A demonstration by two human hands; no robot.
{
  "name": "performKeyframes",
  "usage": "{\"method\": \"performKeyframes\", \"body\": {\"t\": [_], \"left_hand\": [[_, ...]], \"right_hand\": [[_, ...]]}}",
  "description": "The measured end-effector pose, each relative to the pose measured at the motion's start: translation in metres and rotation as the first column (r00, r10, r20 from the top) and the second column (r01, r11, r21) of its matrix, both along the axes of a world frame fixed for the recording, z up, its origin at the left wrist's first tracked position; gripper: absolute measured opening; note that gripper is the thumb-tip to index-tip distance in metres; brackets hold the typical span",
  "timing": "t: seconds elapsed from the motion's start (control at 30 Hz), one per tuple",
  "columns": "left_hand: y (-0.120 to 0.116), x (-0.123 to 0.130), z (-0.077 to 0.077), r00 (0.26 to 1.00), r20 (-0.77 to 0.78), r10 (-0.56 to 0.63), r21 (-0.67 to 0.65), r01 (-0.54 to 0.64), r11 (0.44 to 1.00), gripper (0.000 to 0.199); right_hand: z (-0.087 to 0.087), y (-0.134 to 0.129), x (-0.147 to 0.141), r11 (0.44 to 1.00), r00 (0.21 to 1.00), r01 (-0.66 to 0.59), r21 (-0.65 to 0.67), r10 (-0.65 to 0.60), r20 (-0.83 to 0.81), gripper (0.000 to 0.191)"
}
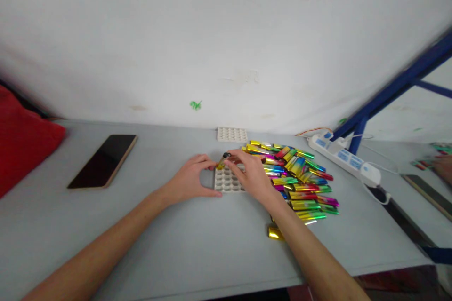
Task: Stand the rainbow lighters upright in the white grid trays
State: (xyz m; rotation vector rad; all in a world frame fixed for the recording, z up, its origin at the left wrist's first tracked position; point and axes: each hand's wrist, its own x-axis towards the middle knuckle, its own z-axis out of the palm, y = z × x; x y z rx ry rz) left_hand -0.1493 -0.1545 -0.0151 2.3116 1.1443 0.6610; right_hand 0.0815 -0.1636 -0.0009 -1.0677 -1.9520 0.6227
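Note:
A small lighter (221, 163) with a black top and a yellow metallic body stands slightly tilted at the far left corner of a white tray (226, 184) with rows of holes. My right hand (254, 176) reaches over the tray, thumb and fingers pinched on the lighter's upper end. At the tray's left side is my left hand (189, 178), its thumb by the near corner and its fingertips by the far corner, close to the lighter. Beside my right hand lies a spread pile of shiny multicoloured lighters (300, 174), partly hidden by my forearm.
A second white holed tray (232, 134) lies against the wall. To the left are a phone (104, 162) and red cloth (26, 138). On the right, a white power strip (346, 157) with cables lies near a blue metal frame (360, 127); another person's hand (443, 167) shows beyond.

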Motion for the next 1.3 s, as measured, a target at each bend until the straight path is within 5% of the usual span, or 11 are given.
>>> {"method": "performKeyframes", "body": {"t": [0.2,0.37,0.47,0.57,0.63,0.73,0.83,0.93,1.17,1.3], "left_hand": [[0.004,-0.001,-0.001,0.999,-0.041,0.003,-0.010,-0.003,1.000,0.066],[0.006,-0.002,0.000,0.999,-0.050,0.001,-0.007,-0.001,1.000,0.068],[0.007,-0.002,0.001,0.997,-0.073,0.013,-0.018,-0.014,1.000,0.072],[0.007,0.000,0.004,0.995,-0.090,0.030,-0.026,-0.033,0.999,0.073],[0.007,0.001,0.006,0.995,-0.095,0.032,-0.026,-0.035,0.999,0.073],[0.007,0.003,0.007,0.995,-0.097,0.039,-0.020,-0.042,0.999,0.073],[0.007,0.003,0.006,0.994,-0.093,0.049,-0.010,-0.050,0.999,0.070],[0.008,0.002,0.004,0.994,-0.094,0.050,0.005,-0.050,0.999,0.070],[0.008,0.001,-0.001,0.995,-0.087,0.040,0.013,-0.039,0.999,0.074],[0.008,0.001,-0.001,0.995,-0.090,0.032,0.010,-0.032,0.999,0.073]], "right_hand": [[0.003,0.004,-0.007,0.990,0.964,-0.021,0.137,-0.017,0.267,0.018],[0.042,-0.001,0.018,0.974,0.980,0.039,0.222,-0.081,0.184,0.032],[0.077,-0.031,0.061,0.929,0.970,0.230,0.289,-0.241,0.005,0.027],[0.090,-0.085,0.104,0.919,0.947,0.267,0.289,-0.306,0.099,0.014],[0.079,-0.125,0.125,0.957,0.942,0.192,0.217,-0.242,0.232,0.010],[0.039,-0.173,0.141,0.971,0.902,0.201,0.133,-0.236,0.362,0.023],[0.000,-0.195,0.143,0.966,0.877,0.242,0.094,-0.259,0.405,0.027],[-0.018,-0.197,0.137,0.953,0.868,0.293,0.083,-0.301,0.396,0.026],[-0.002,-0.175,0.120,0.947,0.948,0.315,-0.062,-0.311,0.060,0.010],[0.019,-0.121,0.094,0.933,0.835,0.289,-0.213,-0.355,-0.420,0.018]]}}
